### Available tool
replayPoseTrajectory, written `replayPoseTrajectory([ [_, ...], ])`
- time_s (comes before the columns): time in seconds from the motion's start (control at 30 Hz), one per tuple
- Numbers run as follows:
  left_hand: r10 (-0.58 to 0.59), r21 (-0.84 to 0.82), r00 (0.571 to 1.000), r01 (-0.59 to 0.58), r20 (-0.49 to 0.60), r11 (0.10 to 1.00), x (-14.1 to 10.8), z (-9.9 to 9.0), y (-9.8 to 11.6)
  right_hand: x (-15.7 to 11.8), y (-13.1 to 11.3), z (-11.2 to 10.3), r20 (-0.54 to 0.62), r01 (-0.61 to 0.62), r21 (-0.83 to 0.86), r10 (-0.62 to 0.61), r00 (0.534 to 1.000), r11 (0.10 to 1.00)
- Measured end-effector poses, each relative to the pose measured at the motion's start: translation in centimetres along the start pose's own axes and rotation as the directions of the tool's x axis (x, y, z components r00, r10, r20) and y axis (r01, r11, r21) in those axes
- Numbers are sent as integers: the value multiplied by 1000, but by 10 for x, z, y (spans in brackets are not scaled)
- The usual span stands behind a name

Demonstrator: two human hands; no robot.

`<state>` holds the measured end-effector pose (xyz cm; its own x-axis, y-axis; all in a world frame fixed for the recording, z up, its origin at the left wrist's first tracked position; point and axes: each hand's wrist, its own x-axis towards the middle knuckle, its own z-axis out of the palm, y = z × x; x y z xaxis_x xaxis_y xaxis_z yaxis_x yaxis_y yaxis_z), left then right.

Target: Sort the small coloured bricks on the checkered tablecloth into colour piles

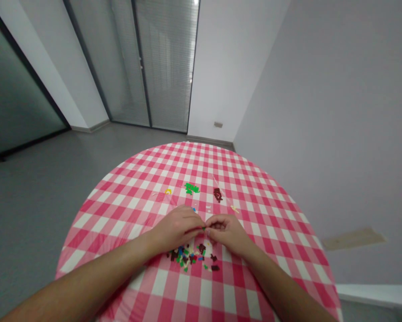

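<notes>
Fingertips of left hand [179, 226] and right hand [228, 231] pinch small green piece [204, 228], far side of mixed pile [181, 254]. Best: one steadies, other works lightly.

Left arm [86, 277] and right arm [281, 281] bare, smooth, tapered — left hand [179, 227] and right hand [230, 233] bare too, rounded at knuckles.

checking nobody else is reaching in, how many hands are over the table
2: the left hand and, beside it, the right hand, fingertips meeting at a small green piece. No others show.
</notes>
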<state>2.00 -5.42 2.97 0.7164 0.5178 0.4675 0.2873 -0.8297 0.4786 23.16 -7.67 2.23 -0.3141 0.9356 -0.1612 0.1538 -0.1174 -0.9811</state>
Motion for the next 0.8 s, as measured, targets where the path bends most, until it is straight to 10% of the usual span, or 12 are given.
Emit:
replayPoseTrajectory([
  [0.27,-139,91,987,146,-81,985,0,-6,-19,4,1,-4,-64,-17,54,20,998,998],
  [0.47,-456,249,867,496,-203,832,0,-23,-63,7,6,-8,-126,-17,30,21,992,999],
  [0.8,-422,398,901,425,-100,813,0,-21,-54,5,6,-10,-137,-18,9,19,990,1000],
])
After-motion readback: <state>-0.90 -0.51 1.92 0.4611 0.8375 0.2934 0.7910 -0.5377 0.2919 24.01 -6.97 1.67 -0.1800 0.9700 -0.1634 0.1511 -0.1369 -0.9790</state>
